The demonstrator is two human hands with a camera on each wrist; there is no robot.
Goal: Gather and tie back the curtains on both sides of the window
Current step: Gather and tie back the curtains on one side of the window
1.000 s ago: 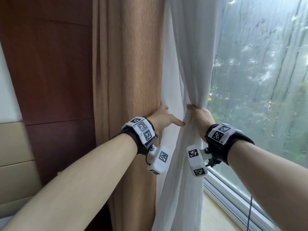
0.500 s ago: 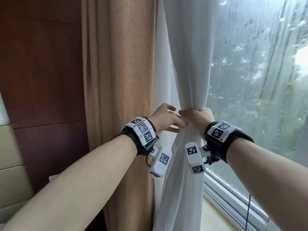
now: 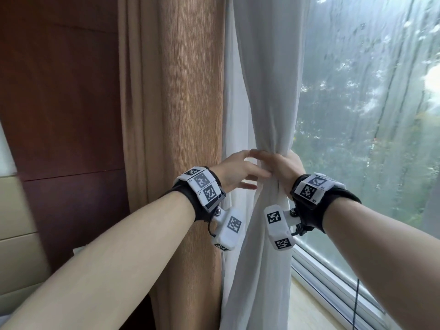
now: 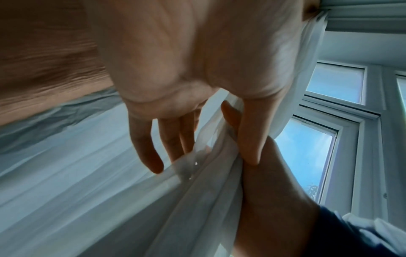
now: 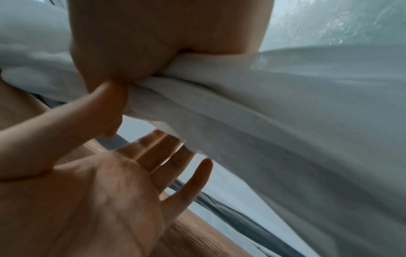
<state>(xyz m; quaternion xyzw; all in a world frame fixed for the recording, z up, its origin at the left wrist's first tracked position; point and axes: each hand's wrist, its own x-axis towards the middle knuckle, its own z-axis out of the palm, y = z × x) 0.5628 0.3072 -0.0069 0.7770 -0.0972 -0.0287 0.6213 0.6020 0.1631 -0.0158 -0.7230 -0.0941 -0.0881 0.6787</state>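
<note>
The right hand [image 3: 283, 166] grasps the white curtain [image 3: 266, 91] and squeezes it into one tight bunch, just beside the window [image 3: 369, 103]. The left hand [image 3: 234, 171] is released – its fingers [image 4: 149, 147] are spread and straight, and they touch the same bunch next to the right hand. The brown curtain [image 3: 171, 91] hangs straight on the left of the white one.

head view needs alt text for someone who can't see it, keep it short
The right hand grips a bunched white sheer curtain at a rain-streaked window, while the left hand reaches in open-fingered beside it. A tan curtain hangs to the left.
</note>
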